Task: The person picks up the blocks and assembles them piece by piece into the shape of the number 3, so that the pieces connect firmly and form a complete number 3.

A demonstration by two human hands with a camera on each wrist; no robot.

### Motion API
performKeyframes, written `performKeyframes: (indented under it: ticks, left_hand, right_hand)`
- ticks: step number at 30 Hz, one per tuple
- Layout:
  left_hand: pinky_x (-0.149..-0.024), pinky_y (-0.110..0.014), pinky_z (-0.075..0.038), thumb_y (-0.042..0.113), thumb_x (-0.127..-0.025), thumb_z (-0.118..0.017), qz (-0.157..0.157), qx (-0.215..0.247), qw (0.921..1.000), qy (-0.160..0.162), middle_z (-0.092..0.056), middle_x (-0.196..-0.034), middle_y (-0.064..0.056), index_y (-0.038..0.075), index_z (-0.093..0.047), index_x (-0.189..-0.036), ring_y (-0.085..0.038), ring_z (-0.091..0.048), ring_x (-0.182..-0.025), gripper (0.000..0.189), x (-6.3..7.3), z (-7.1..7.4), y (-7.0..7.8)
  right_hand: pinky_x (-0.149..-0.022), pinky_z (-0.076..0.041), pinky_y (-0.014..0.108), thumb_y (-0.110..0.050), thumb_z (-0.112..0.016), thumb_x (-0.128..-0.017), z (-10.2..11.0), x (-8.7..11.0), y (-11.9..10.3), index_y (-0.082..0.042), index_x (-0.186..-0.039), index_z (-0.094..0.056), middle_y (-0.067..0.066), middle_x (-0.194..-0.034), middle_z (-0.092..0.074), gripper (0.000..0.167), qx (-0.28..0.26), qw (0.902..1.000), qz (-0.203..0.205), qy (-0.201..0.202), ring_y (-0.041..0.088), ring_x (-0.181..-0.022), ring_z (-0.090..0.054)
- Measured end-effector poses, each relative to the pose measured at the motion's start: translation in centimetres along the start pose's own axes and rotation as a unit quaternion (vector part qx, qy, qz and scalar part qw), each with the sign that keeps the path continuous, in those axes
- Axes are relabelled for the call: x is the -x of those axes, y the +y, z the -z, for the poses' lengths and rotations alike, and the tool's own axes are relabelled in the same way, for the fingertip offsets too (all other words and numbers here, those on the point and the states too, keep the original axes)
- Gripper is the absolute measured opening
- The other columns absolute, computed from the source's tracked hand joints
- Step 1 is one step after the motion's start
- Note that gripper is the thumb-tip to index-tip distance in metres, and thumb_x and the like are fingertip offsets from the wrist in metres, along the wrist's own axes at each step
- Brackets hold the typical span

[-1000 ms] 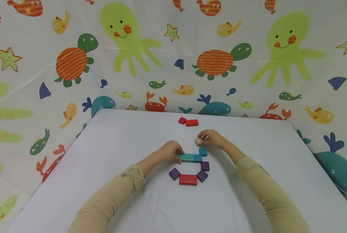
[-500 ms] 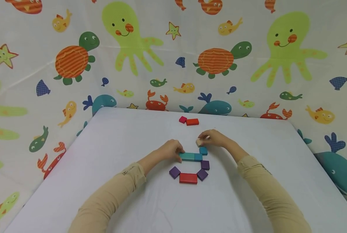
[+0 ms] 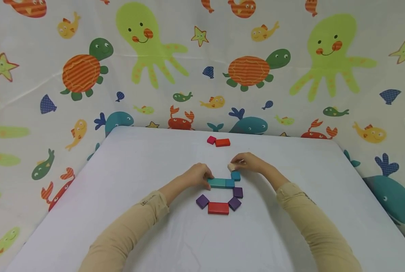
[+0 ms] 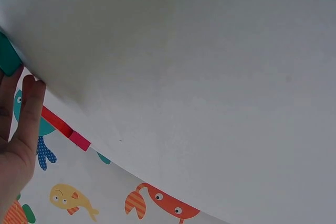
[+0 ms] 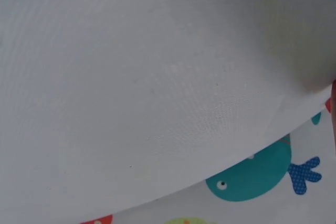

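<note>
My left hand (image 3: 199, 175) pinches the left end of a long teal block (image 3: 217, 183), thumb at the near side and fingers at the far side. In the left wrist view a corner of that teal block (image 4: 8, 56) shows by the fingertips. A small blue block (image 3: 230, 183) sits against its right end. With my right hand (image 3: 247, 162) I pinch a small pale wooden block (image 3: 231, 167), partly hidden by the fingers, right at the far edge of another blue block (image 3: 235, 176). Only a sliver of the right hand enters the right wrist view.
Nearer me, purple blocks (image 3: 237, 192) and a long red block (image 3: 218, 208) form a curve below the teal row. Toward the back lie a pink block (image 3: 211, 140) and an orange-red block (image 3: 222, 142). A sea-animal cloth (image 3: 178, 68) hangs behind the white table (image 3: 148, 151).
My right hand has brought the pale block slightly nearer, up to the far edge of the blue block. The left hand keeps its hold on the teal block.
</note>
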State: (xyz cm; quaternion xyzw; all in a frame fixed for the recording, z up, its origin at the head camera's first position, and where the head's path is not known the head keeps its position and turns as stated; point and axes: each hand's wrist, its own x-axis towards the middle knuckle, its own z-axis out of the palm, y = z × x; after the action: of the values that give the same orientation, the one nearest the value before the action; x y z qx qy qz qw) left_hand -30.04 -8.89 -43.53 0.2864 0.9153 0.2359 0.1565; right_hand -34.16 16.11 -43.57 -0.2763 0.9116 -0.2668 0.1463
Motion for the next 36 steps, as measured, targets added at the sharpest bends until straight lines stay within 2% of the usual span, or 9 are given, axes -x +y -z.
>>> performKeyframes:
  ticks: [13,21,36]
  left_hand:
    - [-0.074,-0.022,-0.050,0.015,-0.072,-0.081,-0.003,0.004,1.0000,0.002,-0.070,-0.096,-0.006,0.005,-0.072,-0.103,-0.011,-0.054,-0.078,0.034,0.13,0.06,-0.02]
    - [-0.078,-0.025,-0.051,0.014,-0.072,-0.081,0.003,0.006,1.0000,0.005,-0.071,-0.097,-0.006,0.005,-0.072,-0.103,-0.011,-0.056,-0.080,0.034,0.15,0.08,-0.01]
    - [-0.079,-0.025,-0.052,0.014,-0.072,-0.081,-0.010,0.008,0.9999,-0.004,-0.072,-0.099,-0.007,0.005,-0.072,-0.104,-0.012,-0.059,-0.081,0.035,-0.44,0.62,-0.78]
  right_hand:
    - [-0.098,-0.046,0.044,-0.008,-0.062,-0.090,0.07,0.21,-0.47,0.004,-0.117,-0.061,0.020,-0.117,-0.063,0.030,0.007,0.9999,-0.006,-0.008,0.034,-0.113,-0.056]
    - [-0.097,-0.047,0.045,-0.006,-0.060,-0.090,0.20,0.00,-0.33,0.006,-0.117,-0.060,0.021,-0.115,-0.063,0.029,0.008,0.9999,0.006,-0.005,0.033,-0.109,-0.057]
    - [-0.097,-0.046,0.045,-0.008,-0.063,-0.089,0.29,-0.45,-0.15,0.005,-0.114,-0.062,0.020,-0.114,-0.064,0.029,0.002,0.9999,-0.012,-0.005,0.033,-0.108,-0.057]
